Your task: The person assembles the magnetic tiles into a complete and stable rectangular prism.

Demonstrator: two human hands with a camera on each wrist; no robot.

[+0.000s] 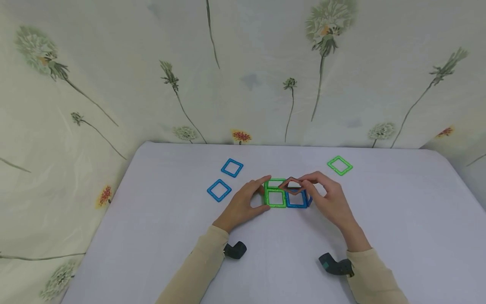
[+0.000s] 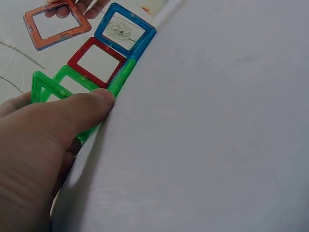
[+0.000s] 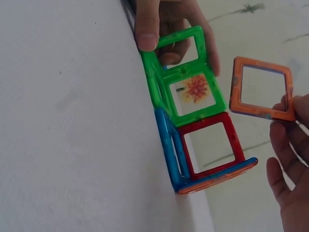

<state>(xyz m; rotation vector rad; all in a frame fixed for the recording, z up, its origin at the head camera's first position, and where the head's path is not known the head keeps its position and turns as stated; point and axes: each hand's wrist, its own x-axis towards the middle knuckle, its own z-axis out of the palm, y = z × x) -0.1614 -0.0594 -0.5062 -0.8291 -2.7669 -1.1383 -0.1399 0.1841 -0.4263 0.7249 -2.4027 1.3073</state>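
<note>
In my right hand (image 1: 329,202), thumb and fingers pinch an orange square magnetic tile (image 3: 256,112) by one edge, raised over a low box-like structure of joined magnetic tiles. My left hand (image 1: 243,202) grips the structure's left end, thumb at the front corner and fingers at the back. The structure has green tiles (image 1: 276,206) on the left and a blue tile (image 1: 297,206) lying on the right. A red tile (image 3: 231,135) stands at the back, beside a green one. Another blue tile (image 2: 108,29) stands upright at the right end. The held tile overlaps the structure in the head view.
Two loose blue square tiles (image 1: 225,196) lie on the white table (image 1: 159,236) to the left. One loose green tile (image 1: 334,170) lies at the back right. Dark wrist cameras (image 1: 236,251) stick out from both sleeves. A flower-patterned cloth (image 1: 258,55) hangs behind the table.
</note>
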